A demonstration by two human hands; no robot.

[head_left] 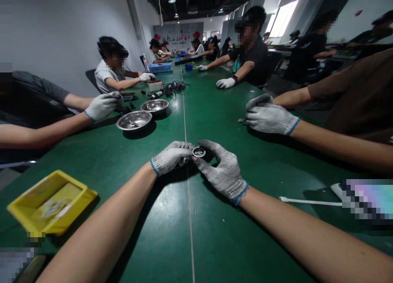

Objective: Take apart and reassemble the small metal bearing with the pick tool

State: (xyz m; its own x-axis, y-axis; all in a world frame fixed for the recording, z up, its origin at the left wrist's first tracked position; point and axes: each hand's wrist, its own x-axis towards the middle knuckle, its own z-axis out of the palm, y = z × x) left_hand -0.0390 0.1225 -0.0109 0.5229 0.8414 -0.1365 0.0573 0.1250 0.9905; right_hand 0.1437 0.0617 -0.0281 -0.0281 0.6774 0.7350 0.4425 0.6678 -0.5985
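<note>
A small round metal part with a dark patterned face is held just above the green table, near the middle of the view. My right hand, in a grey-white knitted glove with a blue cuff edge, grips it between thumb and curved fingers. From the other side, my left hand, gloved the same way, has its fingers pressed together with the tips at the part's left edge. Whether the left fingers hold anything else is hidden.
Two steel bowls stand beyond my left hand, small pieces in the nearer one. A yellow bin sits at left. Black cables lie farther back. A white stick lies at right. Other gloved people sit along both sides.
</note>
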